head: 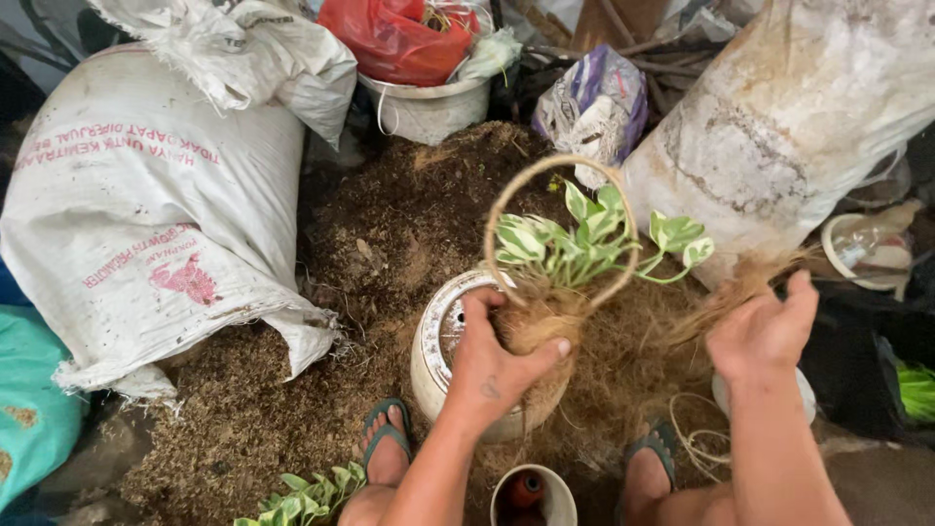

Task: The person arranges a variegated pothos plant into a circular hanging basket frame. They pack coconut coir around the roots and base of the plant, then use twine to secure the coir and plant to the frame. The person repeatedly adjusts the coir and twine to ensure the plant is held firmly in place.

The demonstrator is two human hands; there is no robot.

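The left hand (497, 360) is wrapping its grip around a ball of brown fibre (539, 331) at the base of a small plant (584, 239), thumb pressing on one side and fingers curling behind it. The plant's green-and-white leaves are fanning upward and to the right, and a loop of twine (506, 200) is arching over them. The fibre ball is sitting just above a white pot (433, 351) that is lying tilted on the ground, its open mouth facing left.

The right hand (765, 331) is hovering to the right of the plant, its grip spread, with loose strands of coconut fibre (721, 292) trailing between its fingers toward the ball.

A heap of dark soil (409, 205) is covering the floor beneath. A large white sack (146, 205) is lying to the left and another dirty white sack (779, 127) is leaning at the right. A white bucket (429, 107) holding a red plastic bag (399, 39) is standing at the far side. The person's feet in green sandals (385, 429) are resting near the bottom edge, with a small white cup (555, 497) between them.
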